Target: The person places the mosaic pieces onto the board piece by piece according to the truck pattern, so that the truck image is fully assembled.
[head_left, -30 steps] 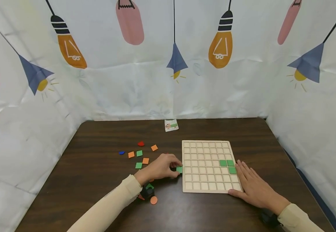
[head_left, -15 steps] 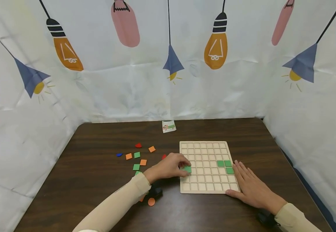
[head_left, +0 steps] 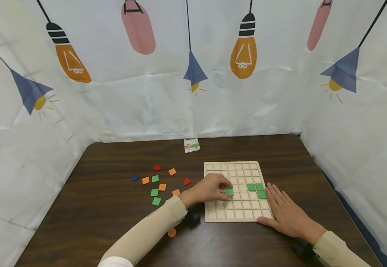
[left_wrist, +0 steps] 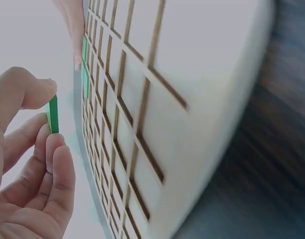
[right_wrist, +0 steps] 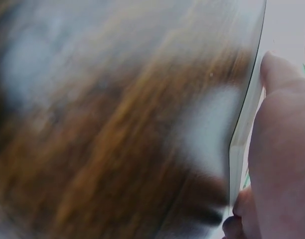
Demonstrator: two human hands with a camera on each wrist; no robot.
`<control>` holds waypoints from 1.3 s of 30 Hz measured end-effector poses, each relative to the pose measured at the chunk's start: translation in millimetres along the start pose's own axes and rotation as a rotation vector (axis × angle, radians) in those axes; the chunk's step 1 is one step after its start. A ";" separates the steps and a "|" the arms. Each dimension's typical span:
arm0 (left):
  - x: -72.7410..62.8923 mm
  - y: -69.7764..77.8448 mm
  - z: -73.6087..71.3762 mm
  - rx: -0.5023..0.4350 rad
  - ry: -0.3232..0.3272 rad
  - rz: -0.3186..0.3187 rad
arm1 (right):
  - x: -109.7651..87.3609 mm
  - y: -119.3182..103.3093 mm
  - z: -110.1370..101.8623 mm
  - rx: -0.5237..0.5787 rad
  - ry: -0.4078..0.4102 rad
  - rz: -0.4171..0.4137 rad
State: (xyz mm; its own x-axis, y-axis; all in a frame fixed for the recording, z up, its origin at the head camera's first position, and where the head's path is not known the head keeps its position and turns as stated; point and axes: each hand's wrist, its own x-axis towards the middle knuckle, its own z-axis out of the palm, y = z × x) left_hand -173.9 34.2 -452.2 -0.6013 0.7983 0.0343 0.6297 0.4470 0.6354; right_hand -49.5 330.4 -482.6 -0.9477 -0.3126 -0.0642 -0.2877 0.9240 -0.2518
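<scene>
My left hand (head_left: pixel 210 188) pinches a green square tile (head_left: pixel 228 191) between thumb and fingers, over the left half of a pale wooden grid board (head_left: pixel 218 215). In the left wrist view the tile (left_wrist: pixel 53 113) is seen edge-on, held apart from the board's surface. Three green tiles (head_left: pixel 259 187) lie in cells near the board's right edge. My right hand (head_left: pixel 288 215) lies with straight fingers along that right edge, its thumb at the near right corner. In the right wrist view the thumb (right_wrist: pixel 282 74) is against the board's side.
Left of the board lie several loose pieces: green squares (head_left: pixel 156 201), orange squares (head_left: pixel 162 187), red pieces (head_left: pixel 187 181), a blue piece (head_left: pixel 135 178) and an orange round piece (head_left: pixel 171 232). A small printed card (head_left: pixel 191 145) lies at the table's back edge, before a patterned cloth wall.
My left hand has carried the green tile rightward from the board's left edge to over its cells. The right hand stays at the right edge. The head view has shifted slightly.
</scene>
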 end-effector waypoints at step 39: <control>73.4 27.3 48.3 0.179 -0.064 0.034 | 0.7 4.6 1.6 -0.026 0.005 -0.005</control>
State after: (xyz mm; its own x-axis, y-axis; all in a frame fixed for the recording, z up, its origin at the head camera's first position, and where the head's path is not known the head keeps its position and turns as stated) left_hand -177.1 124.5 -469.6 -0.5490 0.8359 0.0009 0.7304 0.4791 0.4868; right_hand -51.3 334.1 -485.3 -0.9469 -0.3163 -0.0579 -0.2960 0.9277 -0.2274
